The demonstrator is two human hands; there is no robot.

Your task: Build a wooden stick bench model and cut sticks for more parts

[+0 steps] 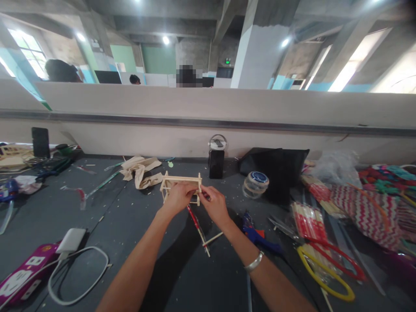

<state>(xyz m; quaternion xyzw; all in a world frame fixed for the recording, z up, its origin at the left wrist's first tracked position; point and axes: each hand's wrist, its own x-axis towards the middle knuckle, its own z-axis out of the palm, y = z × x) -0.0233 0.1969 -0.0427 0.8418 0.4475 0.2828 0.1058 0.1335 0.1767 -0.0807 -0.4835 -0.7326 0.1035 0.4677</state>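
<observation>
"Forearms [139, 260] come in from the near edge, a silver bracelet [254, 262] on the right one. Where do they lead?"

"To a small wooden frame [182, 178] of sticks, at the middle of the dark counter [123, 234]. The left hand [180, 197] has its fingers curled over it, holding it."

"And the right hand [214, 203]?"

"Fingers narrow, pinching at the frame's right post; I can't tell whether they also hold some small piece."

"What's around them?"

"A red-patterned stick [196, 221] nearer, a blue glue gun [260, 234] to the right, scissors [352, 271] farther right, and a black phone [216, 164] upright on the far side."
</observation>
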